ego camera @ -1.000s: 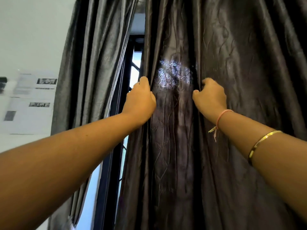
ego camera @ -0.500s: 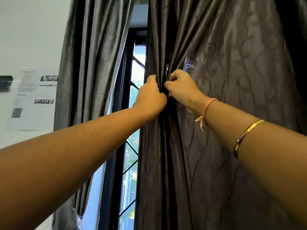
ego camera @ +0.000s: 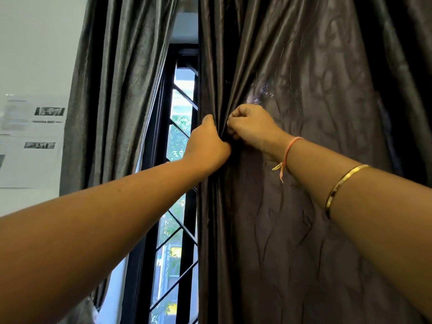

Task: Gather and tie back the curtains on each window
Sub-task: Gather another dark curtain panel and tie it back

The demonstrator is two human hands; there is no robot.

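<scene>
Right hand (ego camera: 252,127) now beside left (ego camera: 207,143) on curtain (ego camera: 304,218)

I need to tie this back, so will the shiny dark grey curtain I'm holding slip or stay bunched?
Likely floppy: the shiny dark grey curtain collapses into soft pleats where the left hand and right hand grip it. Its glossy sheen suggests it may slide loose unless held tightly.
</scene>
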